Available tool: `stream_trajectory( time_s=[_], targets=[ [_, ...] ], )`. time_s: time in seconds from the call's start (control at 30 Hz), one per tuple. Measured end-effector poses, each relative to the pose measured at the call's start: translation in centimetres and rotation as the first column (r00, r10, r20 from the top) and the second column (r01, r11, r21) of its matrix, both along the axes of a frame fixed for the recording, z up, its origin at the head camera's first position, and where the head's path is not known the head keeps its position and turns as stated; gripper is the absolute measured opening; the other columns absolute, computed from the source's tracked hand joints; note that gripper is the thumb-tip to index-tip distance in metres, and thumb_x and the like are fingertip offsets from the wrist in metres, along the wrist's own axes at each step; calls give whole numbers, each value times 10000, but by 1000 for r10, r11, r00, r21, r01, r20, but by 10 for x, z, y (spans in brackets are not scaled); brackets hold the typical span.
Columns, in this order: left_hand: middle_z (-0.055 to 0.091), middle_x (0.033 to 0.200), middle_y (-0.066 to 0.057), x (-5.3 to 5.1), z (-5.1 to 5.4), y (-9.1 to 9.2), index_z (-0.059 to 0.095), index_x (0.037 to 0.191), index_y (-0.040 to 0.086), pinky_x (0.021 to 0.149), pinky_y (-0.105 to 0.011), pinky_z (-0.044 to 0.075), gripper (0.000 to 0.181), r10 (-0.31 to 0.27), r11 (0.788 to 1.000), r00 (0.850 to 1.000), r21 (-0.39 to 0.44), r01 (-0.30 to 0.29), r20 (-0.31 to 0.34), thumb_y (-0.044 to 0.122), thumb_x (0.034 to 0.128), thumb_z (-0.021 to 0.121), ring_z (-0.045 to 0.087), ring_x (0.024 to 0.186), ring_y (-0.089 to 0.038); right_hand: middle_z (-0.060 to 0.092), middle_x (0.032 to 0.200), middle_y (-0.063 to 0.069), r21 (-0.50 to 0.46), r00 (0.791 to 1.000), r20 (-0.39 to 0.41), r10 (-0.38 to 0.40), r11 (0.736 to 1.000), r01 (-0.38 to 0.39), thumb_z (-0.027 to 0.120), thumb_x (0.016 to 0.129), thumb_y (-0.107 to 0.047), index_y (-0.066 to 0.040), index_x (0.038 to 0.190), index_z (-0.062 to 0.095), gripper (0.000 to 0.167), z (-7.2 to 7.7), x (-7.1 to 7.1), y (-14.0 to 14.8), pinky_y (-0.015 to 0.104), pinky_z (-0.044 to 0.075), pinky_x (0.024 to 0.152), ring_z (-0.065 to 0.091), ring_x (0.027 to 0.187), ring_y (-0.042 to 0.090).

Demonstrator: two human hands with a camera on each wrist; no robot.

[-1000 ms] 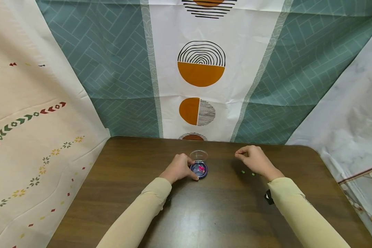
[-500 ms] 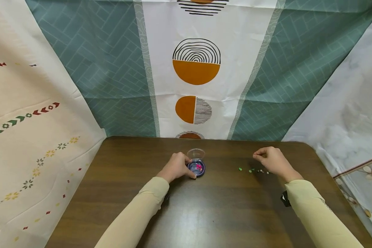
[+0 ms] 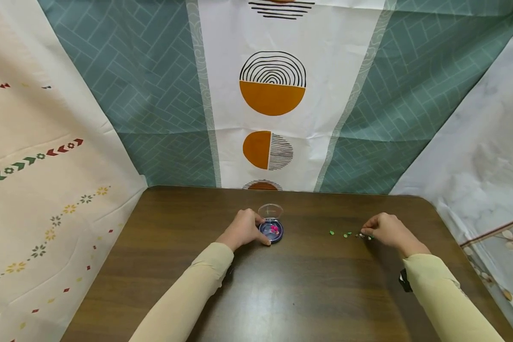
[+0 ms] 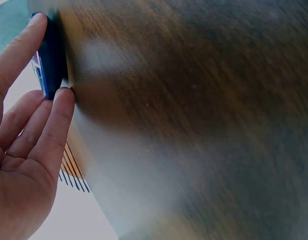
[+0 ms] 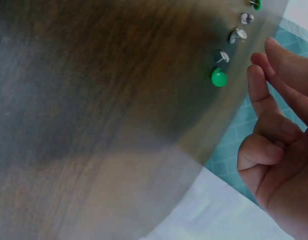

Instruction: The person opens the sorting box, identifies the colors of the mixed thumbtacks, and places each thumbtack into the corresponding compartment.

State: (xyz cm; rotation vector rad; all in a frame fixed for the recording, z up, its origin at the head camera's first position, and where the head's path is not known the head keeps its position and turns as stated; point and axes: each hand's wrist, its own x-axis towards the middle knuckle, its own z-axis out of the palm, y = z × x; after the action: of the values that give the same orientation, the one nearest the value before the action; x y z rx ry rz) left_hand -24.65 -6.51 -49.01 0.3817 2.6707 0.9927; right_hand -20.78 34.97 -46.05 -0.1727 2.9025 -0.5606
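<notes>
My left hand point(image 3: 242, 230) grips the left side of a round blue case point(image 3: 271, 236), thumb near its front and fingers at its back. The case's clear lid point(image 3: 270, 211) stands raised, and pink pieces point(image 3: 275, 229) lie inside. In the left wrist view the case point(image 4: 53, 60) appears edge-on between thumb and fingers. My right hand point(image 3: 386, 230) hovers beside a row of thumbtacks point(image 3: 362, 236). Up close, a green thumbtack point(image 5: 219, 78) and silver thumbtacks point(image 5: 238, 34) lie just off the fingertips; nothing shows between thumb and index finger, while the lower fingers bend inward.
More green thumbtacks point(image 3: 331, 232) are scattered left of the row, between it and the case. The brown wooden table point(image 3: 308, 294) ends at the back against a patterned cloth point(image 3: 278, 156). More cloth hangs at both sides.
My right hand has moved rightward past the green thumbtacks, then lowered beside the silver ones, uncovering several thumbtacks. The left hand keeps its hold on the case.
</notes>
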Motion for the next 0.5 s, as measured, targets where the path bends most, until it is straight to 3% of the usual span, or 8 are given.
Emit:
stream_trajectory(
  time_s=[0.13,0.5],
  targets=[
    [707,1079,-12,0,-2,1,716,1083,121,933,-339,491,667,-5,1000,1000,1,5,-8,370,497,917,600,1045,-162,697,732,-42,17,1000,14,22,1000,-23,691,835,-258,-166,813,736,105,-3,2,-1,289,424,616,551,669,91],
    [706,1080,-12,0,0,0,717,1082,121,929,-348,492,659,0,1000,1000,0,0,-8,365,503,916,595,1035,-161,704,784,-47,47,999,7,37,998,-37,696,822,-230,-169,787,719,74,-9,3,-6,326,453,639,565,708,115]
  ],
)
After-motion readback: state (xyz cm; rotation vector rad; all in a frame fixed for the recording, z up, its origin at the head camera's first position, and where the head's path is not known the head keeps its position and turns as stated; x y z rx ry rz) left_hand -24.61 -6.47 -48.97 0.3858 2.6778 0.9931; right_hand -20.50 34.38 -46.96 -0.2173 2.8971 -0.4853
